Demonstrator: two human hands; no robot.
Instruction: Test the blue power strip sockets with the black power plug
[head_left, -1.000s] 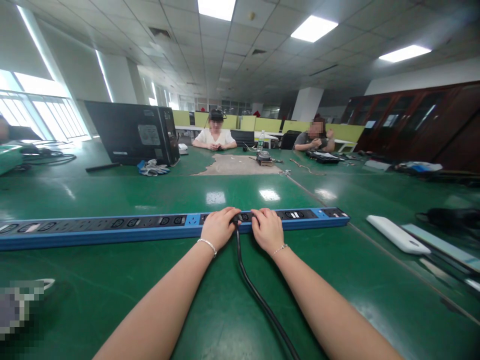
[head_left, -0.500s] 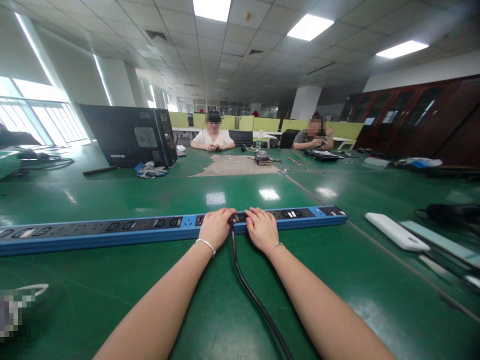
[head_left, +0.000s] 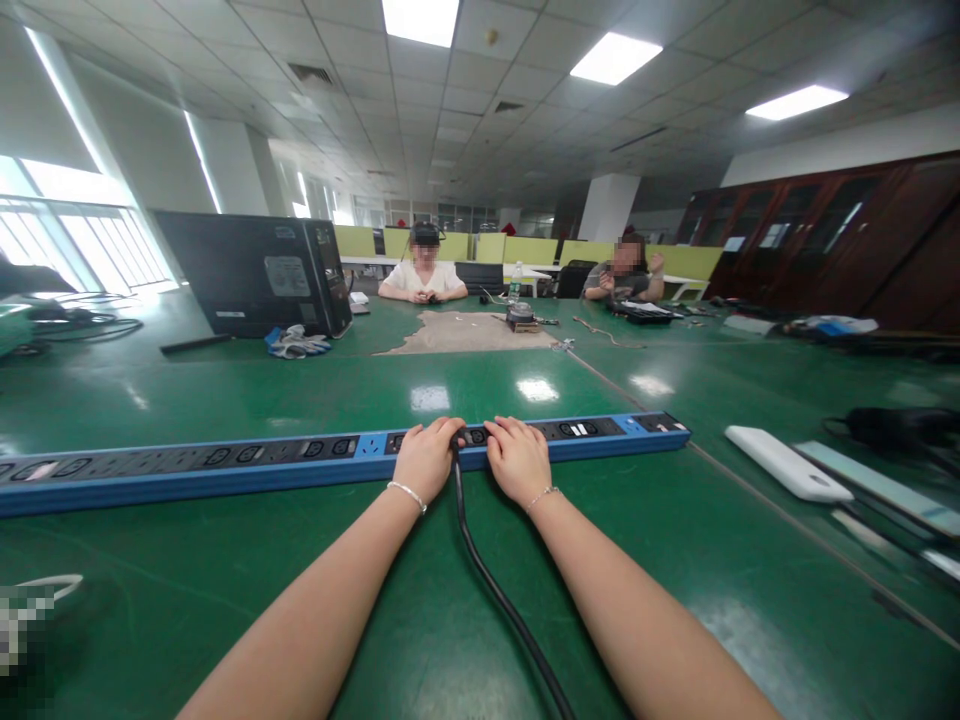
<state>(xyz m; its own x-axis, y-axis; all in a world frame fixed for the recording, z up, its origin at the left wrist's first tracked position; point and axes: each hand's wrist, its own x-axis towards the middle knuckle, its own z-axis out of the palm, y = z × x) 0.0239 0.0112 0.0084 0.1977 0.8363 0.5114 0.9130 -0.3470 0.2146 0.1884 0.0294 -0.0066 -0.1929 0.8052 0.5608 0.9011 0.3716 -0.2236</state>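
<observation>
A long blue power strip (head_left: 247, 478) with black sockets lies across the green table (head_left: 300, 570). My left hand (head_left: 429, 458) is closed over its middle, with thumb and fingers at the end of a black cable (head_left: 491, 585). This cable meets the strip beside my left fingertips and runs down toward me; its plug is mostly hidden by the hand. Just to the right, my right hand (head_left: 519, 457) grips the strip with bent fingers over its top. One socket (head_left: 476, 436) shows between the two hands.
A black computer case (head_left: 255, 275) and gloves (head_left: 297, 342) are at the back left. Two people sit across the table, near a bottle (head_left: 516, 280). On the right lie a white box-like object (head_left: 787, 463), a pale flat strip (head_left: 885, 487) and dark cables.
Both hands and the strip appear slightly further left, along with the whole view. The hands keep their places on the strip. The person at the back right has moved their head and hands.
</observation>
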